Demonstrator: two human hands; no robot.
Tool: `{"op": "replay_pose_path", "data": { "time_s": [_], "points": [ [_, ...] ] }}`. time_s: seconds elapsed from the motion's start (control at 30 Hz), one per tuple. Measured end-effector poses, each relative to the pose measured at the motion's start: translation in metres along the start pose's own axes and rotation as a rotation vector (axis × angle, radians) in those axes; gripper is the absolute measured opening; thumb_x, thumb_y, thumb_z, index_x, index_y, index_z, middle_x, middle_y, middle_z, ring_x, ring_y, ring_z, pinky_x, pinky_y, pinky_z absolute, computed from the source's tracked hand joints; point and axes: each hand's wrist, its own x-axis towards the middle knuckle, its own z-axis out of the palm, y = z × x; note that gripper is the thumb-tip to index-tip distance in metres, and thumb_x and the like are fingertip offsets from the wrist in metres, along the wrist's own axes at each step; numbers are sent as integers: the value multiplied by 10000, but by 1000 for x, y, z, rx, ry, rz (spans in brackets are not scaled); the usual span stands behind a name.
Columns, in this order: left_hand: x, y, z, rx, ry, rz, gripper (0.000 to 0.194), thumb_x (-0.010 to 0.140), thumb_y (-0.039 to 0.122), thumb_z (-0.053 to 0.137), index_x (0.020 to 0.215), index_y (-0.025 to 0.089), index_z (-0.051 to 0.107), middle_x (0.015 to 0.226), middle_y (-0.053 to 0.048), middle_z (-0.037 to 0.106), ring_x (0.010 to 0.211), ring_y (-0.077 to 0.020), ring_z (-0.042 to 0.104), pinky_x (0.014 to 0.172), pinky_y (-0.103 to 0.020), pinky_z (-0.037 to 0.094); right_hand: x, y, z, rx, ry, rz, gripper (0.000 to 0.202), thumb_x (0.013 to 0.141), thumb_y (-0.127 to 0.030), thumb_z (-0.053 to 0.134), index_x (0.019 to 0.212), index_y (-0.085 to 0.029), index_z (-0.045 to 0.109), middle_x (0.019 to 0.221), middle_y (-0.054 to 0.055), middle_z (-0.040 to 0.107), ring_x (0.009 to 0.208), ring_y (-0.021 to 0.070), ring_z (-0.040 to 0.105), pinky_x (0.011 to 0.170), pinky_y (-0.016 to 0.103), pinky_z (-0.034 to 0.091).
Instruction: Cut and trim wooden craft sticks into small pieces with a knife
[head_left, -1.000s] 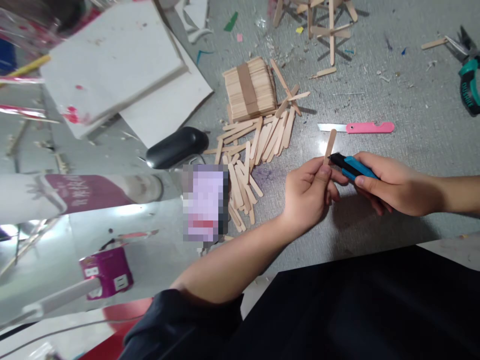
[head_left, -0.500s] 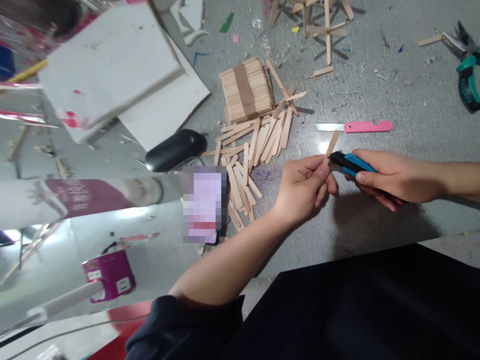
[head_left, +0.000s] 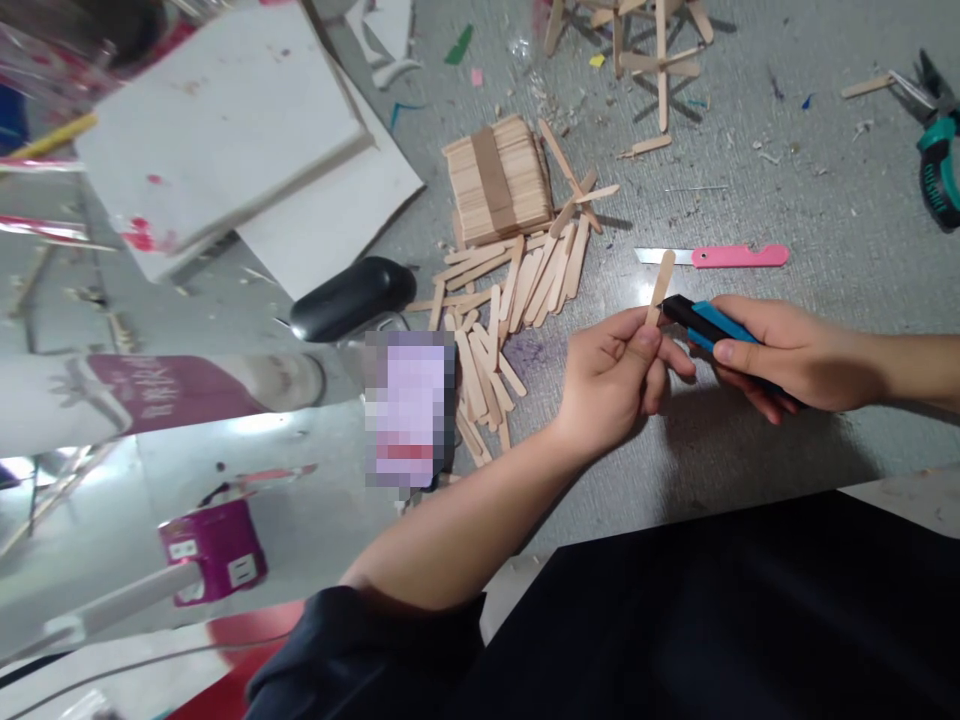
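Note:
Between thumb and fingers, my left hand [head_left: 616, 375] pinches a wooden craft stick [head_left: 662, 280], whose rounded end points up and away. My right hand [head_left: 795, 355] is wrapped around a blue and black utility knife [head_left: 709, 325]. The knife's tip meets the side of the stick just above my left thumb; its blade is hard to make out. Beyond both hands lies a pink-handled craft knife [head_left: 739, 257] with its blade out. Loose craft sticks [head_left: 536, 275] are spread to the left, by a banded bundle of sticks [head_left: 499, 180].
A phone [head_left: 411, 410] and a black case [head_left: 352, 298] lie left of the sticks. White boards [head_left: 225, 130] fill the far left. Pliers [head_left: 937, 150] rest at the far right, and a stick structure [head_left: 660, 60] stands at the back. A purple power socket block [head_left: 214, 550] sits lower left.
The craft stick has turned slightly more upright in my left hand, and some left fingers have stretched out to the right. The utility knife stays against the stick.

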Motion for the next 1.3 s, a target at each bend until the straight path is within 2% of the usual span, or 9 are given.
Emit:
{"op": "replay_pose_path", "data": {
  "time_s": [0.3,0.43,0.63,0.77,0.87,0.97,1.1,1.17,1.3],
  "points": [
    [-5,-2,6,147,33,13,643,1145,817,800,927,212,767,693,-2,769,451,-86,524,495,-269,444,-3,-4,7,-178,63,8,157,1284,-382,631,1181,-278,574,737,-74,680,511,150,640,505,297,462],
    [-10,-4,7,241,64,-11,643,1178,823,739,898,244,752,577,42,638,434,-99,457,475,-282,371,-9,-12,12,-311,113,91,185,1297,-407,605,1164,-290,553,659,-84,626,533,173,617,590,324,482],
    [-9,0,7,293,50,-24,644,1178,804,753,841,255,716,560,45,586,450,-106,451,472,-290,336,-11,-19,12,-293,95,145,226,1298,-404,568,1109,-288,525,657,-72,607,524,171,595,587,332,459],
    [-5,4,7,250,34,-42,659,1153,834,770,845,258,688,551,52,583,439,-106,458,465,-282,367,-9,-26,11,-200,55,173,274,1267,-424,644,1067,-285,519,701,-66,610,513,156,582,538,322,424],
    [-3,1,7,197,48,-30,633,1146,828,788,917,245,696,632,38,687,436,-90,499,469,-270,419,-7,-26,11,-106,57,127,244,1249,-410,694,1106,-282,544,781,-70,636,510,138,594,484,303,396],
    [-5,-4,7,163,98,-22,549,1154,772,812,1098,232,727,761,12,812,433,-86,549,462,-263,452,-7,-23,12,-83,59,86,197,1250,-396,687,1149,-285,560,774,-85,627,518,139,594,478,291,383],
    [-9,-7,5,150,129,-76,531,1151,702,840,1387,250,691,752,53,822,413,-115,586,449,-265,467,-7,-22,11,-235,126,47,177,1246,-420,645,1154,-284,577,778,-68,640,578,171,613,572,314,437],
    [-9,-2,4,218,120,-75,453,1154,642,847,1335,242,735,718,51,795,462,-128,637,489,-266,493,-7,-23,8,-421,237,-51,158,1222,-426,664,1237,-272,638,853,-29,696,708,209,675,701,336,502],
    [-1,10,-3,440,104,12,228,1155,431,826,1186,213,885,697,12,748,656,-173,728,657,-304,573,-6,-23,0,-742,428,-263,393,1218,-477,628,1531,-244,675,1190,81,811,1052,300,772,933,398,544]
  ]
}}
